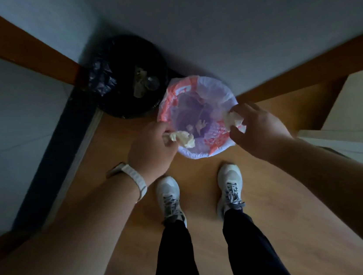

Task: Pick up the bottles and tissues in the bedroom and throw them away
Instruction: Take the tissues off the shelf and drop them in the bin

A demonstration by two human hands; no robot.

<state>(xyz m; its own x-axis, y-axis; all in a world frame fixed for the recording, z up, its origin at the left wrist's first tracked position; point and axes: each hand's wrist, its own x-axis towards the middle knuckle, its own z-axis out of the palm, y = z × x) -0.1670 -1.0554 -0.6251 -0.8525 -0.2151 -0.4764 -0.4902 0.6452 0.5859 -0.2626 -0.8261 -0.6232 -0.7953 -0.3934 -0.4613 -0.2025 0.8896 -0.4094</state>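
A small bin lined with a white and red plastic bag (214, 87) stands on the wooden floor in front of my feet. Crumpled tissues (197, 126) lie at its bottom. My left hand (152, 150) is shut on a crumpled white tissue (184, 138) that hangs over the bin's near left rim. Over the right rim, my right hand (259, 125) holds another crumpled tissue (233, 118). A bigger bin with a black bag (120, 53) stands just behind, with bottles (146, 82) lying inside it.
Both bins sit in a corner, with a white wall behind them and wooden skirting (304, 69) along it. A dark door frame (61, 138) runs along the left. Pale furniture (356, 116) stands at the right. My two white shoes (169, 198) stand close to the small bin.
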